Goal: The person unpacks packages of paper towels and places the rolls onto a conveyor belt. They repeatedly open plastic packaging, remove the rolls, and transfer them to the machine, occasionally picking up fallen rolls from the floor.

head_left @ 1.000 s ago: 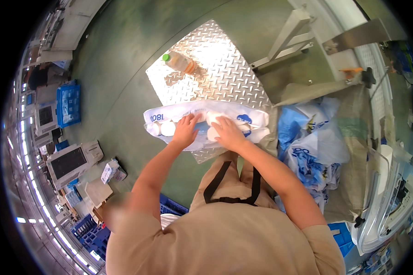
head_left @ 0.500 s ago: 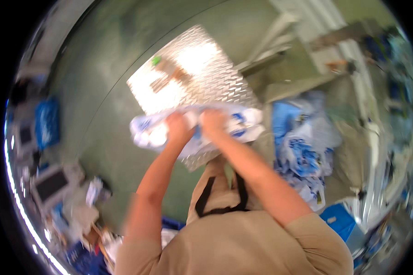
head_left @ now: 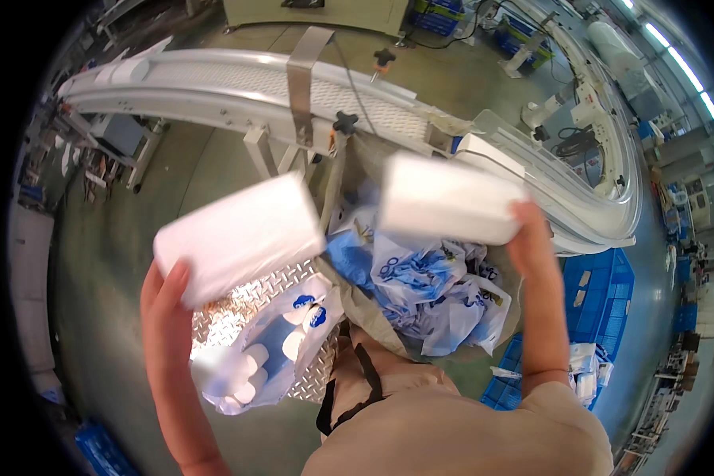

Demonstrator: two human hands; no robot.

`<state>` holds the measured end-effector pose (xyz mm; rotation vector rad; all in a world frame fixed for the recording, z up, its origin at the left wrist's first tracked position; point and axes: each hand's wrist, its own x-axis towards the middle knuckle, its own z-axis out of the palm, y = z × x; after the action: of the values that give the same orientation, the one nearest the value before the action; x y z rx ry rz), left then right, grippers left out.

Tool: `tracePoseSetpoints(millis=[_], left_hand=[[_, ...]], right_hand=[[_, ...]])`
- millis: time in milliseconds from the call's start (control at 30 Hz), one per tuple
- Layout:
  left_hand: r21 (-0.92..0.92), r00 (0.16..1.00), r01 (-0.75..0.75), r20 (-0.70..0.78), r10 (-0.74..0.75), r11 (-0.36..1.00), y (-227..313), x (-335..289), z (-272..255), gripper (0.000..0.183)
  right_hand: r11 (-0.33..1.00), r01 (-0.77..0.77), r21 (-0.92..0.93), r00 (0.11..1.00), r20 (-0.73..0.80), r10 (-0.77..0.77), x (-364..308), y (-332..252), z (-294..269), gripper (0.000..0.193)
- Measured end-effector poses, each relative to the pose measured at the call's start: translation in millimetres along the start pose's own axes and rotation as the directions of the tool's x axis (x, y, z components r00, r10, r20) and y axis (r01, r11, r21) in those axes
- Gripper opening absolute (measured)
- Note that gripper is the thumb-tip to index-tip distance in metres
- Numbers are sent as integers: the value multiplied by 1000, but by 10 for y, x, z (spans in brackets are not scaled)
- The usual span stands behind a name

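My left hand (head_left: 166, 289) grips a white oblong paper block (head_left: 238, 234) by its lower left end, holding it tilted in the air. On the right, my right hand (head_left: 527, 226) is closed round the end of a second white paper block (head_left: 444, 198), blurred by motion. Below the left block, an open printed plastic bag (head_left: 278, 337) contains several white rounded pieces (head_left: 250, 369). It rests on a metal tread-plate surface (head_left: 313, 381), partly hidden by the bag and the left block.
A white conveyor (head_left: 214, 79) curves across the far side, with white rolls (head_left: 127, 71) at its left end. Beneath the right block, a large beige sack (head_left: 373, 317) is filled with crumpled blue-and-white plastic bags (head_left: 428, 278). Blue crates (head_left: 599, 293) stand at the right.
The view has swung toward the conveyor. My hands have left the plastic bag and moved apart; each now holds a white paper block up in the air.
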<state>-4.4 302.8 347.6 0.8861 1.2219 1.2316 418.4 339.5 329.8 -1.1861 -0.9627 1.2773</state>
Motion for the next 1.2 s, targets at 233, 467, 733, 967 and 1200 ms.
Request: tracePoseSetpoints(millis=[233, 467, 733, 967, 1200], left_hand=[[346, 977, -6, 200, -68, 938, -54, 2050, 2148, 58], [663, 889, 45, 316, -333, 748, -465, 3181, 2776, 47], [753, 659, -644, 458, 597, 133, -707, 2225, 2626, 56], [698, 924, -234, -56, 378, 677, -1610, 467, 731, 31], [780, 873, 467, -483, -74, 416, -3138, -1418, -1276, 27]], right_hand=[[893, -296, -340, 799, -600, 37, 173, -767, -2121, 58], [792, -566, -229, 779, -463, 423, 756, -599, -2750, 60], [726, -657, -203, 752, -249, 610, 1396, -56, -2712, 49], [523, -497, -692, 864, -341, 371, 1421, 36, -2208, 71], [854, 246, -458, 835, 547, 52, 1, 898, 786, 11]])
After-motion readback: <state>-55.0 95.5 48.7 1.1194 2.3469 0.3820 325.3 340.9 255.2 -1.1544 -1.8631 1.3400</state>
